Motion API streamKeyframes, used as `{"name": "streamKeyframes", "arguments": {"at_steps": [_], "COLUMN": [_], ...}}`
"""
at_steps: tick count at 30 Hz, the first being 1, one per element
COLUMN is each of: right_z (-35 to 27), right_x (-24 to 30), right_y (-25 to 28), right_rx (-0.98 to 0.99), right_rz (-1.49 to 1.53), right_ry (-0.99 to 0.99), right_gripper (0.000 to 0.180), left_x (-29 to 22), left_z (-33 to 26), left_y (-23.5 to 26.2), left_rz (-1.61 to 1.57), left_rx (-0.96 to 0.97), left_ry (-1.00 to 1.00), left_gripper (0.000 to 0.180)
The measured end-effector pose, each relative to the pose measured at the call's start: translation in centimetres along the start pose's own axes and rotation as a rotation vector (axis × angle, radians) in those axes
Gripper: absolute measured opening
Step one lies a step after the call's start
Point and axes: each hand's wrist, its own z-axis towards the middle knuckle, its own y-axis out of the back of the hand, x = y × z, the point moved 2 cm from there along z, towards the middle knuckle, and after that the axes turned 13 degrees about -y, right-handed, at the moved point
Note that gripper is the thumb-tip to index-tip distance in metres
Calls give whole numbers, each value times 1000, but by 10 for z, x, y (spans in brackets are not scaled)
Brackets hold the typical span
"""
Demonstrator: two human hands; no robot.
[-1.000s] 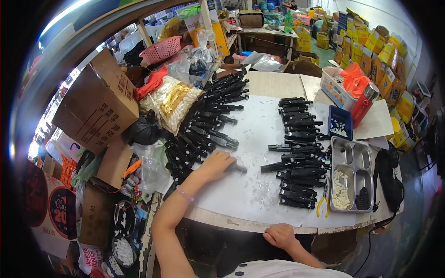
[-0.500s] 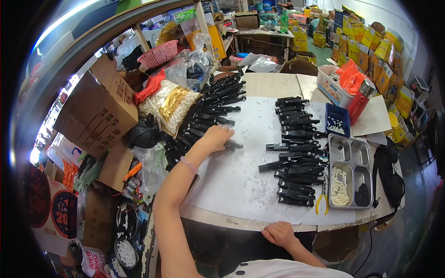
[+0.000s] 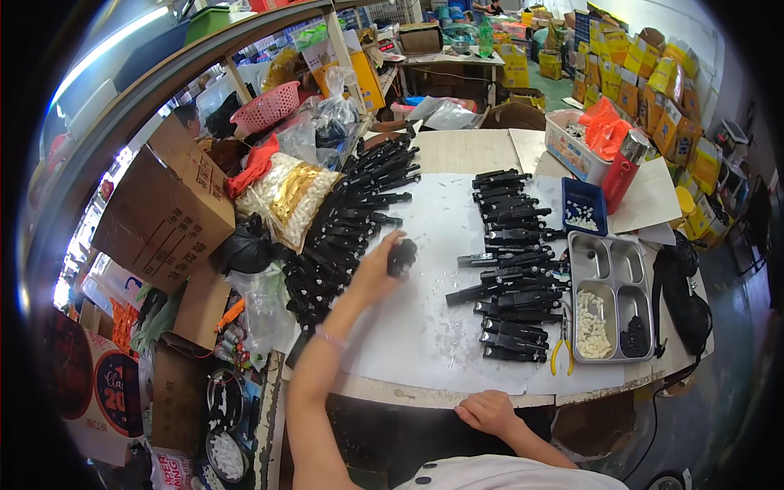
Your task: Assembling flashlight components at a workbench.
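My left hand point(image 3: 376, 273) is over the left half of the white sheet point(image 3: 392, 327), closed around a dark black plastic part point(image 3: 401, 257) seen nearly end-on. Just beyond and left of it lies a dense pile of long black plastic parts point(image 3: 347, 233). My right hand point(image 3: 488, 411) rests at the near table edge with its fingers curled in, and nothing shows in it. On the right of the sheet, a second row of similar black parts point(image 3: 514, 261) is stacked side by side. Yellow-handled pliers point(image 3: 562, 353) lie next to that row.
A steel compartment tray point(image 3: 578, 327) holds cream and black bits. Behind it are a blue bin point(image 3: 584, 196), a red flask point(image 3: 621, 178) and a white box point(image 3: 563, 147). A bag of white pieces point(image 3: 282, 192) and a cardboard box point(image 3: 163, 212) crowd the left side.
My left hand has come away from the left pile, nearer to me, and turned with a black part in its grip. The right hand stays at the edge. The whole view has shifted slightly.
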Motion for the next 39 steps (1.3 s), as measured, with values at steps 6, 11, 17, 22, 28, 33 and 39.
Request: {"name": "streamKeyframes", "arguments": {"at_steps": [6,11,17,22,28,33,39], "right_z": [22,80,96,83,66,50,32], "right_x": [6,11,17,13,16,16,2], "right_y": [11,13,-2,-3,11,33,89], "right_rx": [-41,-11,141,160,119,108,-37], "right_rz": [404,412,560,593,531,437,282], "right_ry": [-524,-369,-434,-511,-622,-462,-392], "right_gripper": [10,61,84,87,85,77,58], "left_x": [-92,-108,-106,-118,-122,-150,-151], "left_z": [-74,-92,-111,-112,-123,-127,-129], "left_y": [-46,-83,-107,-106,-122,-134,-132], "left_rz": [-796,-894,-731,-546,-459,-699,-581], "left_rx": [-165,-345,-295,-269,-365,-495,-369], "left_ry": [363,330,237,385,276,311,316], "left_gripper": [59,66,89,88,83,73,59]}}
